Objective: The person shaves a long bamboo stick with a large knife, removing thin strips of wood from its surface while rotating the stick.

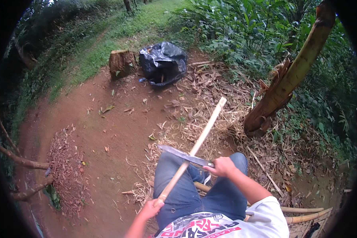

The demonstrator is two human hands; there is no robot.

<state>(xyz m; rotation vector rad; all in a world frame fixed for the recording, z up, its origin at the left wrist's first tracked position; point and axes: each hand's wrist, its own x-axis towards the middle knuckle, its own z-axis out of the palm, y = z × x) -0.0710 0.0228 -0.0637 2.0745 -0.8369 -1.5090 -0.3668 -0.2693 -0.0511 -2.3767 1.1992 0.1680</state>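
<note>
My left hand is closed round the near end of a long pale bamboo strip, which slants away from me over my thighs. In my right hand is the handle of a machete. Its blade points left and lies across the strip at about the middle, on the upper side. Whether the edge bites into the strip I cannot tell. Curled pale shavings cover the ground around the strip's far half and beside my left leg.
A black plastic bag stands ahead next to a cut stump. To the right leans a thick banana trunk. Bamboo poles lie at my lower right. Bare branches reach in from the left, near a heap of brown chips.
</note>
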